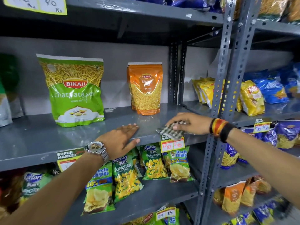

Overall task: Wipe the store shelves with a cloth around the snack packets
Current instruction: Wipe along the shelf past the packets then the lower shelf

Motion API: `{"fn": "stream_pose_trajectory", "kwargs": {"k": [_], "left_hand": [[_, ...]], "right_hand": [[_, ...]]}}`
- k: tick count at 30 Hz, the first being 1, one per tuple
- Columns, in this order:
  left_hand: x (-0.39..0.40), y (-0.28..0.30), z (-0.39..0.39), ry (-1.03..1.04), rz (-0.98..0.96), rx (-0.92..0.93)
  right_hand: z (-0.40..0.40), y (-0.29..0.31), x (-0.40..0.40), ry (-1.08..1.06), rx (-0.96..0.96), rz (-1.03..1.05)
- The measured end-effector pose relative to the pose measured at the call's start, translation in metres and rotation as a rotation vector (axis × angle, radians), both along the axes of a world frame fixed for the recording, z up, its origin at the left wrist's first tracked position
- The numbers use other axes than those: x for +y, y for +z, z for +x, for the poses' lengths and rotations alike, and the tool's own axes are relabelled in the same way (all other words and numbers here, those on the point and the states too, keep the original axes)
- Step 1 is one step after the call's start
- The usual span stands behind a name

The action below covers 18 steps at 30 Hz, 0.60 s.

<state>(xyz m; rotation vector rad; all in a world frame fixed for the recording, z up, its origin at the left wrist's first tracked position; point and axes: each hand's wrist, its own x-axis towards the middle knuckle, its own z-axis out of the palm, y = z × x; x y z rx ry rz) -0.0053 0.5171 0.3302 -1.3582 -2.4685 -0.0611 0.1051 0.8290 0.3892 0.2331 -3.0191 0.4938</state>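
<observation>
**Hands at the shelf edge: cloth pressed flat, free hand bracing**

The right hand [189,123] lies palm-down on a checked cloth [170,129], fingers extended and only slightly curled, pinning the cloth to the grey shelf [40,137] rather than gripping it. The cloth sits at the shelf's front lip, just forward and right of the orange packet [145,89], with one corner overhanging the price tag [172,144] clipped below. The left hand [121,139] is open and holds nothing; its fingers rest flat on the shelf's front edge, left of the cloth and forward of the orange packet. A wristwatch [95,147] is on the left wrist, coloured bands [218,127] on the right.

The green packet [75,90] stands upright well left of the orange packet, both set toward the back of the shelf. The bare strip in front of them is apparently the area being wiped.

To do this pass well, the palm should probably keep even downward pressure so the cloth does not bunch, travelling along the front strip and then curving into the gap between the two packets. Strokes near the orange packet should stay shallow, since a light upright pouch could tip if nudged. The left hand is placed to steady it.
</observation>
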Motion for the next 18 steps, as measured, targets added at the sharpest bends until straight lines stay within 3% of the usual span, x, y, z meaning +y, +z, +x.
{"fn": "stream_pose_trajectory", "kwargs": {"k": [5, 11, 15, 18], "left_hand": [[-0.003, -0.001, -0.008, 0.014, -0.002, -0.009], [0.0, 0.002, 0.0, 0.012, 0.019, -0.009], [-0.002, -0.002, 0.002, 0.01, 0.008, -0.015], [-0.001, -0.003, 0.001, 0.023, 0.017, -0.031]], "right_hand": [[-0.016, 0.01, 0.025, -0.209, 0.142, 0.009], [-0.019, 0.017, 0.01, -0.061, -0.006, -0.039], [-0.069, 0.025, 0.02, -0.167, 0.114, -0.067], [-0.104, 0.021, 0.026, -0.22, 0.083, -0.036]]}}
